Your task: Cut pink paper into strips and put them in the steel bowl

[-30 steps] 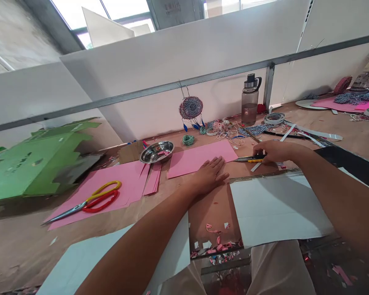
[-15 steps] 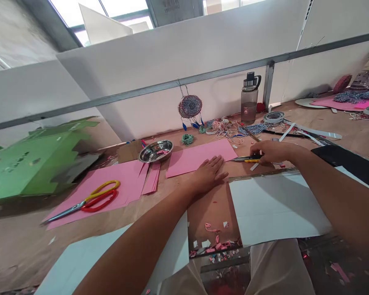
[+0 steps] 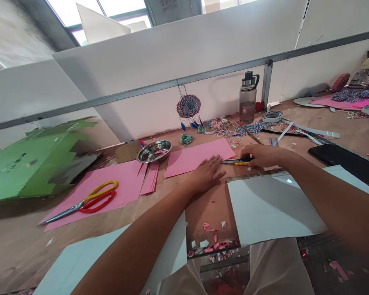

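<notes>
My left hand (image 3: pixel 208 174) lies flat on the lower right part of a pink paper sheet (image 3: pixel 190 156), fingers stretched out and holding nothing. Close to its right, my right hand (image 3: pixel 260 156) is closed on a black-and-yellow cutter (image 3: pixel 241 162). The cutter's pointed metal blade faces left, low over the table beside the sheet's right corner. My fingers partly hide its handle, so its exact kind is unclear. A steel bowl (image 3: pixel 154 151) with pink scraps inside stands left of the sheet, with narrow pink strips (image 3: pixel 150 179) just in front of it.
Large red-and-yellow scissors (image 3: pixel 89 198) rest on more pink sheets (image 3: pixel 123 182) to the left, near a green box (image 3: pixel 33 164). A bottle (image 3: pixel 247 100), tape roll (image 3: pixel 272 116) and tangled cords (image 3: pixel 223 127) stand behind. White boards (image 3: pixel 273 209) and a black phone-like slab (image 3: pixel 346 164) lie right.
My right hand has moved a little left with the cutter, bringing its tip closer to my left hand. My left hand stays on the pink sheet. The view has shifted slightly.
</notes>
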Available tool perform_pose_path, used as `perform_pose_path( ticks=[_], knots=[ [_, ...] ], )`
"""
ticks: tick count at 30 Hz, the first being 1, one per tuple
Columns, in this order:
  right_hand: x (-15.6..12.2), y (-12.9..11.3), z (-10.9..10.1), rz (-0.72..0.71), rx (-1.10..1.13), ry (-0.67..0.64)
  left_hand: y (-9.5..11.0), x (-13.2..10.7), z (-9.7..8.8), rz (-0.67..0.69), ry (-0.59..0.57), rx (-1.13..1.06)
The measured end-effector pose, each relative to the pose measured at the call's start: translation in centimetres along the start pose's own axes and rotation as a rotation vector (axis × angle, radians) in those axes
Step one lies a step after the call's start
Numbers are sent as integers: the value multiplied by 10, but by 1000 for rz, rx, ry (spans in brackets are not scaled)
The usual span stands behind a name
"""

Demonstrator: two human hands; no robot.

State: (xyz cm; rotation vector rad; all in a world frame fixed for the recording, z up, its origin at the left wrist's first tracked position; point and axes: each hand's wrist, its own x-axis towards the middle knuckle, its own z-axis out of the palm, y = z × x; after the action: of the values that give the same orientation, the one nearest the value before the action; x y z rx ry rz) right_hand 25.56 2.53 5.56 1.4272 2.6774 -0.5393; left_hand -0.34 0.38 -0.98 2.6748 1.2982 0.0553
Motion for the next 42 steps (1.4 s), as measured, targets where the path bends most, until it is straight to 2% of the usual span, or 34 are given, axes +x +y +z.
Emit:
perform_pose_path(
  ticks=[5, 9, 12, 15, 18, 21, 25, 29, 42],
  knots=[
    [2, -13, 9, -89, -34, 66, -4, 4, 2, 13, -10, -37],
    [6, -16, 16, -92, -73, 89, -6, 4, -1, 14, 16, -77],
    [7, -16, 18, -90, -77, 116, -15, -13, -6, 133, 31, -48],
    [8, -14, 19, -95, -68, 122, -29, -40, -10, 290, 26, 78],
    [9, -11, 19, -102, -68, 131, -36, -55, -13, 139, 2, 109],
    [9, -5, 18, -87, -73, 125, -30, -51, -14, 23, -27, 71],
    [7, 4, 13, -1, -95, 79, -17, -36, -14, -15, -18, 41],
    [7, 4, 12, -19, -102, 73, -16, -31, -12, -40, -12, 15],
    [13, -31, 20, -103, -98, 75, -21, -29, -8, -25, -3, 10]
  ],
)
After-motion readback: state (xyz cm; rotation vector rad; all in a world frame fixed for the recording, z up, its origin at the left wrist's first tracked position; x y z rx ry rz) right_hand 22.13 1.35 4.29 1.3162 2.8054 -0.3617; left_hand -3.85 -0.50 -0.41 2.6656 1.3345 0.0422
